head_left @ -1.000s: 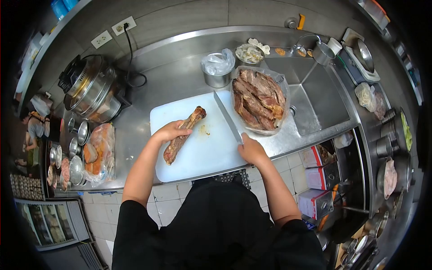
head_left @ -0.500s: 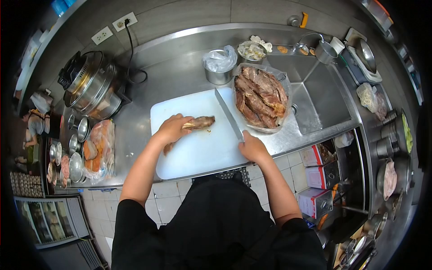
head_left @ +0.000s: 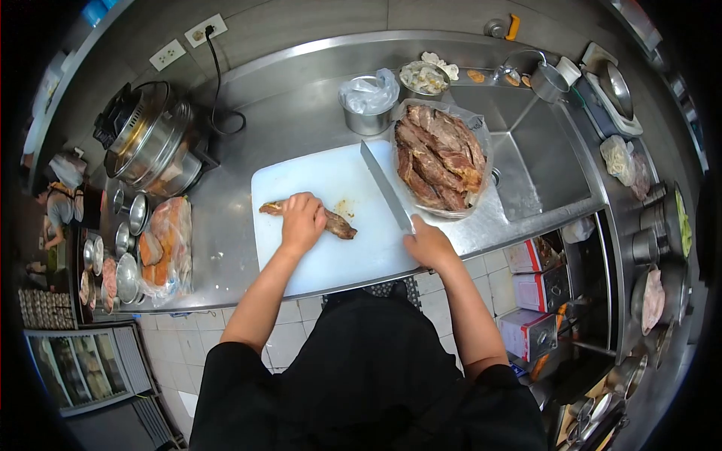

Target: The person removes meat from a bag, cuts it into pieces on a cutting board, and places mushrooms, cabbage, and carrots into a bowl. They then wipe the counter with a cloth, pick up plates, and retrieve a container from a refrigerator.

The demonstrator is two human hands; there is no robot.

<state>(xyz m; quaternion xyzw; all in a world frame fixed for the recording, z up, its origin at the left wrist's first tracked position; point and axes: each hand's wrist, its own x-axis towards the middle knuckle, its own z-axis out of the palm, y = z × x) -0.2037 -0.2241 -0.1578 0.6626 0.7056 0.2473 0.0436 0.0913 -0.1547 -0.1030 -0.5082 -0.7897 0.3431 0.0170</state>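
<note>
Left grip is grasping meat, apparently positioning it; right grip is holding knife, meat's 2 o'clock, likely needing alignment.

A kitchen, and by its fittings a commercial one: a long steel surface with a sink set into it runs along a grey wall. On and about it are a board, a knife, bagged meat and, at the left, a cooker and metal bowls. Pots crowd the right side, the floor is tiled, and another person shows at far left.
</note>
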